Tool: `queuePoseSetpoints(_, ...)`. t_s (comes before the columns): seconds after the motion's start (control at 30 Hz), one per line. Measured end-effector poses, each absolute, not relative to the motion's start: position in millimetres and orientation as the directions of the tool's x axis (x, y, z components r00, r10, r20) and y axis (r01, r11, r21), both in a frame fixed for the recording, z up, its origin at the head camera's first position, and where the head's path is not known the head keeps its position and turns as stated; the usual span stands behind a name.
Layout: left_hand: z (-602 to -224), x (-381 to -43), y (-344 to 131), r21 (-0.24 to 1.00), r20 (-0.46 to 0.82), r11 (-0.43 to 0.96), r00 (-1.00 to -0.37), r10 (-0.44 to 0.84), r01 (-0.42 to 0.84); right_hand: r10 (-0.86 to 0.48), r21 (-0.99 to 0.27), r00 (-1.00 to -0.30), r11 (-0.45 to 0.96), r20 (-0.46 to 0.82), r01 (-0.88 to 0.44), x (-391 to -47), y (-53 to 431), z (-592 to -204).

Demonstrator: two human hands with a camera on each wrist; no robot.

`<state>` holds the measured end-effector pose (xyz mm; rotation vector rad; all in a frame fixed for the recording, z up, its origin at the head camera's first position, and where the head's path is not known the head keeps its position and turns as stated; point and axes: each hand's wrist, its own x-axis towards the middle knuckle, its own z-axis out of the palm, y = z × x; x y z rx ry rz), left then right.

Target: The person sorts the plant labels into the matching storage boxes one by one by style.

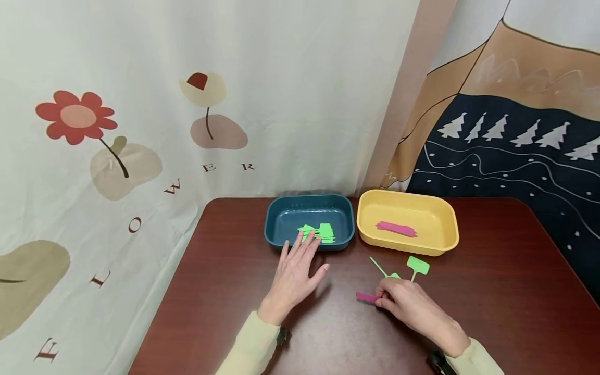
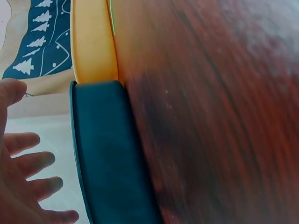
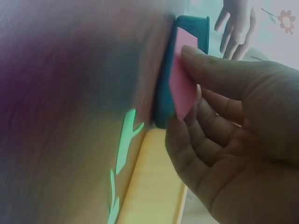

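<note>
My right hand (image 1: 414, 307) pinches a pink plant label (image 3: 184, 74), a flat strip, between thumb and fingers above the table. Two green T-shaped plant labels (image 1: 418, 265) lie just beyond that hand, one partly hidden by it. My left hand (image 1: 294, 278) is held with fingers spread, its fingertips overlapping the front rim of the dark blue bin (image 1: 307, 202) in the head view. Inside that bin is a small pile of green plant labels (image 1: 325, 230). The yellow bin (image 1: 408, 196) beside it contains several pink labels (image 1: 396, 229).
Both bins stand side by side at the back of the brown wooden table (image 1: 215, 260). Behind them hangs a pale curtain (image 1: 300, 104) with flower prints, and at the right a dark panel (image 1: 497, 161) with white trees.
</note>
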<state>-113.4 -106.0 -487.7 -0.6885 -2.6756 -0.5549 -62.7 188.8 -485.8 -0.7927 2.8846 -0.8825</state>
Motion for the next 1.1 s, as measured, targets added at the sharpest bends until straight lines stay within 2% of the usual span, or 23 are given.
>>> queuePoseSetpoints(0.4, -481, -113, -87, 0.288, 0.367, 0.773, -0.811, 0.456, 0.565, -0.34, -0.524, -0.92, 0.756, 0.197, -0.392, -74, 209, -456)
queuePoseSetpoints(0.67, -478, -112, -75, 0.277, 0.346, 0.77, -0.807, 0.479, 0.576, -0.289, -0.5, -0.906, 0.761, 0.309, -0.413, -80, 221, -445)
queuePoseSetpoints(1.1, -476, -119, -49, 0.151, 0.295, 0.791, -0.791, 0.536, 0.592, -0.186, -0.521, -0.919, 0.776, 0.348, -0.354, -97, 234, -433)
